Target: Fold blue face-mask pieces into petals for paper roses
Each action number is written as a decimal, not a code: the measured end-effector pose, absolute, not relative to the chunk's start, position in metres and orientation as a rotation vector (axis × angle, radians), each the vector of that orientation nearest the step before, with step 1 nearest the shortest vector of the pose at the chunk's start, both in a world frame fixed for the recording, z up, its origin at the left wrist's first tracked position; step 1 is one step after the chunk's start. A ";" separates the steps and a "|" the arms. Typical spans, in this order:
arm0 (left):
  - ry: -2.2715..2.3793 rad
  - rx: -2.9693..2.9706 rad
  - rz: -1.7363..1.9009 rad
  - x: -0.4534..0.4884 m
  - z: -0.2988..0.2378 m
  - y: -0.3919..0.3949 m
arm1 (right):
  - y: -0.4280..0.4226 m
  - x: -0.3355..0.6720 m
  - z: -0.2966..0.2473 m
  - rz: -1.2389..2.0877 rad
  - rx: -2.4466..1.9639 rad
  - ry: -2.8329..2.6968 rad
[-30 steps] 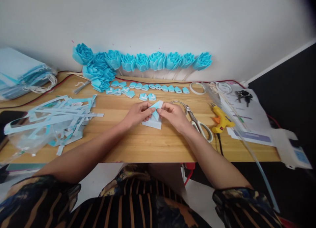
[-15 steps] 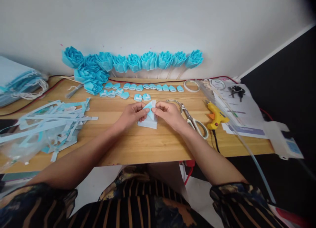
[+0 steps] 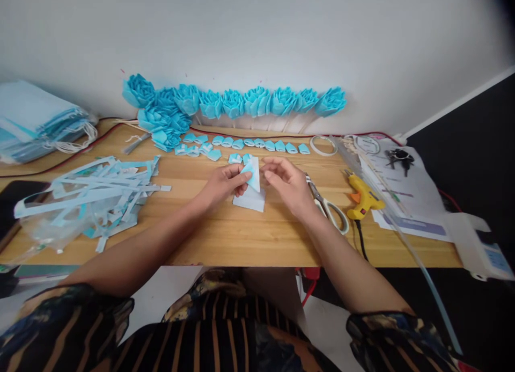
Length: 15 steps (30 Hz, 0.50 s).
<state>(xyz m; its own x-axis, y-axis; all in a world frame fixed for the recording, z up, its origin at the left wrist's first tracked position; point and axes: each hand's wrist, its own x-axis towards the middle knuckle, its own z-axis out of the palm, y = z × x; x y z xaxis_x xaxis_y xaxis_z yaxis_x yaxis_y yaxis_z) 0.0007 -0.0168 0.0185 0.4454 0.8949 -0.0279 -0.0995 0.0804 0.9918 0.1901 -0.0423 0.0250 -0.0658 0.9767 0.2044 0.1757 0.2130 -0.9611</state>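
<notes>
My left hand (image 3: 223, 183) pinches a folded light-blue piece (image 3: 252, 174) and holds it upright above a small stack of blue squares (image 3: 250, 200) on the wooden table (image 3: 225, 232). Just right of the piece, my right hand (image 3: 287, 184) hovers with its fingers loosely curled and apart, touching nothing. A row of small folded blue petals (image 3: 257, 143) lies beyond both hands. Behind the petals, several blue paper flowers (image 3: 233, 102) lean against the wall.
Scissors (image 3: 328, 204) and a yellow glue gun (image 3: 363, 196) lie right of my right hand, with a tape ring (image 3: 322, 144), papers and keys (image 3: 397, 156) further right. Cut blue strips (image 3: 92, 192) fill the left side; stacked face masks (image 3: 38, 119) sit far left.
My right hand has let go of the folded piece and drawn slightly away to the right. The left hand alone now holds it, turned more upright.
</notes>
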 end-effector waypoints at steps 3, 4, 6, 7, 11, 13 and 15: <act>0.785 1.173 0.932 0.000 0.017 -0.015 | -0.044 0.191 0.027 0.783 -1.107 -1.627; 0.777 1.157 0.937 0.000 0.017 -0.015 | -0.044 0.191 0.028 0.713 -1.095 -1.693; 0.766 1.138 0.937 0.000 0.018 -0.016 | -0.046 0.190 0.029 0.581 -1.085 -1.805; 0.761 1.134 0.936 0.000 0.018 -0.017 | -0.046 0.190 0.028 0.525 -1.086 -1.849; 0.757 1.148 0.927 0.002 0.019 -0.019 | -0.046 0.190 0.026 0.452 -1.072 -1.933; 0.779 1.178 0.928 0.002 0.019 -0.019 | -0.045 0.190 0.025 0.471 -1.070 -1.919; 0.813 1.227 0.937 0.002 0.020 -0.020 | -0.044 0.191 0.023 0.507 -1.074 -1.880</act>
